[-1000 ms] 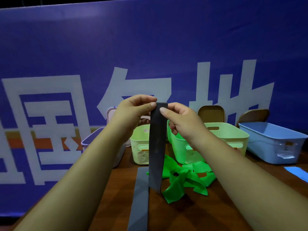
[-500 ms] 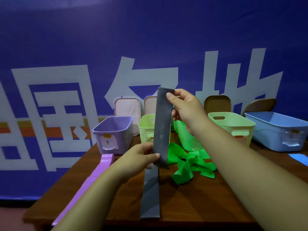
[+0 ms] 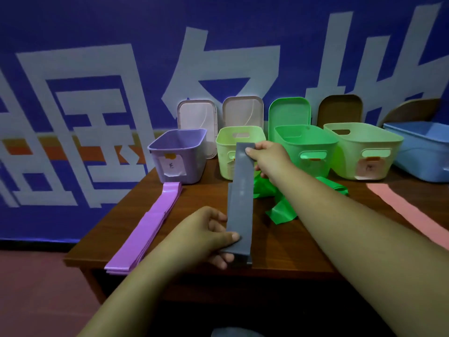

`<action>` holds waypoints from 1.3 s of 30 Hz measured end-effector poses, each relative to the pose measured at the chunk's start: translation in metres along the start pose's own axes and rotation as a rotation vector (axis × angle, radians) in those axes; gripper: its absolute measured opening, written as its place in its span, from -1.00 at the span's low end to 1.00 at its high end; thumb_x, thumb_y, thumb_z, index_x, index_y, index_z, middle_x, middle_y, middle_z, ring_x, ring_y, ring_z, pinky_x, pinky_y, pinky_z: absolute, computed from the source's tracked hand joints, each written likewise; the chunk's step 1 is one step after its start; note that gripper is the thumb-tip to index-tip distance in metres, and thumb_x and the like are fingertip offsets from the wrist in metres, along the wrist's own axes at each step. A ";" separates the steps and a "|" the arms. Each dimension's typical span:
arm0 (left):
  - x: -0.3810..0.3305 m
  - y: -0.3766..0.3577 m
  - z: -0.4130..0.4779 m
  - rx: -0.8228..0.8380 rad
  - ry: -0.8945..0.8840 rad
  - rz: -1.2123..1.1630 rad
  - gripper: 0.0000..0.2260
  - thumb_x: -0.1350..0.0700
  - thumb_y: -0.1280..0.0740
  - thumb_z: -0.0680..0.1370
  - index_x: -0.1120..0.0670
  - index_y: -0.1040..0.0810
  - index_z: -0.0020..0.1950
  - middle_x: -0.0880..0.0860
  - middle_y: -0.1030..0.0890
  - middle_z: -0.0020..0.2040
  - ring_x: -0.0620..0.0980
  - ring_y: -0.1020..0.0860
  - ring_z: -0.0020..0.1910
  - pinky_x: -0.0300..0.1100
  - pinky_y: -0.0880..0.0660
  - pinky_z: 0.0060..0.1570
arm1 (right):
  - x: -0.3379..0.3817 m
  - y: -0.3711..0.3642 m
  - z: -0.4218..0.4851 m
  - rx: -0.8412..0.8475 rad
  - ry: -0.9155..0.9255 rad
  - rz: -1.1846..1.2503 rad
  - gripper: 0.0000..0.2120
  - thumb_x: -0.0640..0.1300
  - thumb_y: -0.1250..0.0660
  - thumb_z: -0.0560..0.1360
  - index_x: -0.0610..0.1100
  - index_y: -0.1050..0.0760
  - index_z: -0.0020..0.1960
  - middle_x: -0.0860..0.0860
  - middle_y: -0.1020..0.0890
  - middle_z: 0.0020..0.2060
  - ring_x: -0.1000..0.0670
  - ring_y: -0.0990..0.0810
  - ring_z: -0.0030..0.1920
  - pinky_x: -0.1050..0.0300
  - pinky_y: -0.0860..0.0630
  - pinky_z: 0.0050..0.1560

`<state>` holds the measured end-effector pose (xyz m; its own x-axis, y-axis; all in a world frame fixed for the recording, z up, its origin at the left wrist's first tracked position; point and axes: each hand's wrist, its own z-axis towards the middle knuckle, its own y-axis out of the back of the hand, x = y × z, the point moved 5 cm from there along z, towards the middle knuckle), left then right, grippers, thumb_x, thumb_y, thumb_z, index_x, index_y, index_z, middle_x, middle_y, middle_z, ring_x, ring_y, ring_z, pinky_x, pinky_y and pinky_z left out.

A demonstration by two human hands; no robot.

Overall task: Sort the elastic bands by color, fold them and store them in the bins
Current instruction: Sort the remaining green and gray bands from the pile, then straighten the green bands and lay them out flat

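I hold a folded grey elastic band (image 3: 240,198) stretched lengthwise over the wooden table (image 3: 279,251). My right hand (image 3: 267,156) pinches its far end near the bins. My left hand (image 3: 206,234) pinches its near end by the table's front edge. Purple bands (image 3: 148,222) lie flat in a long stack on the left. Crumpled green bands (image 3: 281,210) sit behind my right forearm. A pink band (image 3: 401,205) lies at the right. Along the back stand a purple bin (image 3: 178,154), a light green bin (image 3: 239,136), a bright green bin (image 3: 306,149), a pale green bin (image 3: 364,149) and a blue bin (image 3: 422,152).
Several lids (image 3: 196,117) lean against the blue banner wall (image 3: 121,57) behind the bins. The table's left edge drops off beside the purple bands. A reddish floor (image 3: 36,288) lies below at the left.
Both hands lowered the grey band from upright to nearly flat over the table. My left hand slid from the top end down to the near end. The view tilted downward.
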<state>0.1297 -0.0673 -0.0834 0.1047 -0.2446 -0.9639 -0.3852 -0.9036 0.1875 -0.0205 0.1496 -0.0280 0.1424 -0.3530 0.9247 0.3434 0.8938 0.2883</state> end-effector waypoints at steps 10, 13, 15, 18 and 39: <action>0.019 0.003 0.008 -0.061 0.018 0.242 -0.56 0.21 -0.55 0.55 0.08 -0.37 0.27 0.16 -0.56 0.00 0.07 -0.65 -0.44 -0.14 -0.52 -0.53 | -0.055 -0.052 0.005 0.086 -0.200 -0.078 -0.83 -0.12 -0.50 0.59 -0.15 -0.56 0.09 -0.10 -0.62 -0.31 -0.02 -0.54 -0.42 0.16 -0.35 -0.50; 0.018 0.004 0.012 -0.034 0.025 0.329 -0.57 0.17 -0.54 0.56 0.07 -0.37 0.28 0.15 -0.58 -0.02 0.07 -0.66 -0.43 -0.13 -0.53 -0.52 | -0.062 -0.058 0.007 0.108 -0.220 -0.107 -0.84 -0.12 -0.50 0.60 -0.13 -0.55 0.07 -0.09 -0.60 -0.29 -0.02 -0.53 -0.39 0.14 -0.37 -0.46; 0.019 0.004 0.013 -0.019 0.022 0.347 -0.58 0.14 -0.54 0.56 0.07 -0.37 0.28 0.15 -0.58 0.00 0.07 -0.66 -0.42 -0.12 -0.54 -0.51 | -0.068 -0.061 0.007 0.120 -0.232 -0.130 -0.83 -0.10 -0.51 0.58 -0.13 -0.58 0.08 -0.10 -0.60 -0.31 -0.06 -0.52 -0.36 0.11 -0.40 -0.41; 0.022 0.007 0.014 -0.007 0.002 0.342 -0.59 0.12 -0.54 0.57 0.07 -0.39 0.28 0.15 -0.59 0.01 0.09 -0.66 -0.42 -0.12 -0.54 -0.50 | -0.073 -0.064 0.007 0.131 -0.237 -0.149 -0.84 -0.08 -0.52 0.58 -0.12 -0.58 0.06 -0.11 -0.58 -0.33 -0.08 -0.49 -0.36 0.08 -0.43 -0.35; 0.022 0.006 0.015 0.016 -0.051 0.529 -0.61 -0.08 -0.52 0.57 -0.02 -0.43 0.27 0.16 -0.71 -0.14 0.33 -0.68 -0.28 0.02 -0.61 -0.40 | -0.071 -0.062 0.006 0.067 -0.216 -0.329 -0.86 -0.10 -0.45 0.60 -0.09 -0.51 -0.06 -0.14 -0.64 -0.28 -0.11 -0.54 -0.39 0.04 -0.55 -0.24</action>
<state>0.1160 -0.0732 -0.1064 -0.1523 -0.6476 -0.7466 -0.3877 -0.6557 0.6479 -0.0578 0.1209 -0.1104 -0.1655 -0.5636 0.8093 0.2755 0.7615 0.5867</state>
